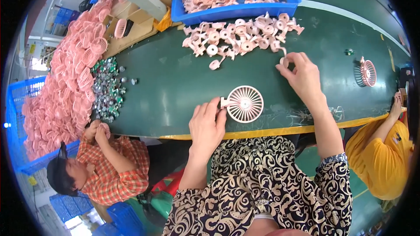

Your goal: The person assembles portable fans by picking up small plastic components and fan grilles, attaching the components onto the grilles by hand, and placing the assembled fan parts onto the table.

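Observation:
My left hand (208, 121) is closed on the short stem of a round pink fan cage (245, 104), which lies over the green table near its front edge. Thin ribs run from the cage's centre to its rim. Farther off to the right, my right hand (299, 75) pinches a small pale pink plastic part (284, 61) with a ring and a bent arm. That part is at the right front edge of a loose pile of similar pink parts (236, 35). My right fingers cover some of it.
A blue tray (236, 12) of pink parts stands behind the pile. At left are heaped pink cages (72, 87) and small metal-and-green components (107, 89). Another fan cage (368, 73) lies at right. One co-worker in a checked shirt (118, 168) sits left, another in yellow (380, 157) right.

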A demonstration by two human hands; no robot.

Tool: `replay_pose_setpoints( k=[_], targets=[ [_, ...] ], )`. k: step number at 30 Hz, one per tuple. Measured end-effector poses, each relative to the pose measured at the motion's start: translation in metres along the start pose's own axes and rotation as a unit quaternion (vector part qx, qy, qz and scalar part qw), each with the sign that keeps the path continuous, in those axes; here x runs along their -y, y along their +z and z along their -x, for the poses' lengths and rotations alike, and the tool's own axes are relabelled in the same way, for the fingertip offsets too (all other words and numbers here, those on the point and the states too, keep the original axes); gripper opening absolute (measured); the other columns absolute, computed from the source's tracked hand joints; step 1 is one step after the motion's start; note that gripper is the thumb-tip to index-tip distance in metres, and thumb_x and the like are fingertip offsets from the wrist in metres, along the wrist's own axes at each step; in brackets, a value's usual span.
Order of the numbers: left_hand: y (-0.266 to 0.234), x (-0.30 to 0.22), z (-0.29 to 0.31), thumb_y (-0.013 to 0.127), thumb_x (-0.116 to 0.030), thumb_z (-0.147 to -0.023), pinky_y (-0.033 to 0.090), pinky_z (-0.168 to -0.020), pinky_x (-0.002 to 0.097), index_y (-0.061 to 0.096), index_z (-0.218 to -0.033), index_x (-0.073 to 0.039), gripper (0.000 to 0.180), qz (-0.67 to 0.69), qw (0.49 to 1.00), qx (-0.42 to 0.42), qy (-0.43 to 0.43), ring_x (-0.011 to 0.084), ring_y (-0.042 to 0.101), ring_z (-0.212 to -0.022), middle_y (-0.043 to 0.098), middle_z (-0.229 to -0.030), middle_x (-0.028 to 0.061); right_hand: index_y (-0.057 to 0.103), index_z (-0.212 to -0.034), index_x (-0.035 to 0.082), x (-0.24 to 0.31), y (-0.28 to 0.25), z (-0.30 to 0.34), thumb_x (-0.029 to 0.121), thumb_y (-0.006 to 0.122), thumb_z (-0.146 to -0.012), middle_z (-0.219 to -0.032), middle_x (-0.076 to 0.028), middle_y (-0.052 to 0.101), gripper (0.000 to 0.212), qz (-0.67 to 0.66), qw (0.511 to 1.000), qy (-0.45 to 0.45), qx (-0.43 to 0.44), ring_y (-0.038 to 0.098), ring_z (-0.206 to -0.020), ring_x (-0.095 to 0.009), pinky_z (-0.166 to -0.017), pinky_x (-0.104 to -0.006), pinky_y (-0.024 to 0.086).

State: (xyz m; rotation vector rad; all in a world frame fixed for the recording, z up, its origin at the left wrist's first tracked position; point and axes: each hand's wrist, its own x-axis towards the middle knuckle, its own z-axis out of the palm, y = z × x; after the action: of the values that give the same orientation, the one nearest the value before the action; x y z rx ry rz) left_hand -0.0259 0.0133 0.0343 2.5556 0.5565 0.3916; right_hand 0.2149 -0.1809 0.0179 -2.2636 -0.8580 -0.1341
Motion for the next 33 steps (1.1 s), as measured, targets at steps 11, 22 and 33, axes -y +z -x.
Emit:
replay_pose_setpoints(
  k=[11,22,33],
  targets=[
    [-0.005,0.004,-0.001,0.073,-0.013,-0.094,0.05,-0.067,0.0435,0.073,-0.109,-0.005,0.017,0.027,0.999,-0.002,0.023,0.0323,0.063,-0.073,0.072,-0.083,0.0127,0.067,-0.12,-0.001,-0.001,-0.006,0.012,0.007,0.069,-0.101,-0.096,-0.005,0.071,0.021,-0.101,0.992,-0.005,-0.074,0.065,-0.072,-0.01,-0.062,-0.0263,0.052],
    [-0.001,0.006,-0.002,0.074,-0.013,-0.094,0.05,-0.064,0.0399,0.075,-0.102,-0.005,0.011,0.053,0.998,-0.006,0.038,0.0283,0.062,-0.068,0.07,-0.077,0.0099,0.07,-0.116,0.0,-0.011,-0.031,0.049,0.006,0.077,-0.092,-0.1,-0.003,0.066,0.026,0.01,1.0,0.0,-0.011,0.062,-0.077,-0.014,-0.067,-0.0277,0.05],
    [0.002,0.0,-0.001,0.078,-0.011,-0.091,0.049,-0.061,0.0371,0.075,-0.1,-0.006,0.011,0.029,0.997,-0.041,0.053,0.0261,0.061,-0.065,0.069,-0.075,0.0084,0.071,-0.115,0.001,-0.009,-0.041,0.054,0.007,0.08,-0.087,-0.095,-0.01,0.063,0.03,0.034,0.997,0.059,0.039,0.06,-0.073,-0.019,-0.067,-0.0323,0.051]
  ],
)
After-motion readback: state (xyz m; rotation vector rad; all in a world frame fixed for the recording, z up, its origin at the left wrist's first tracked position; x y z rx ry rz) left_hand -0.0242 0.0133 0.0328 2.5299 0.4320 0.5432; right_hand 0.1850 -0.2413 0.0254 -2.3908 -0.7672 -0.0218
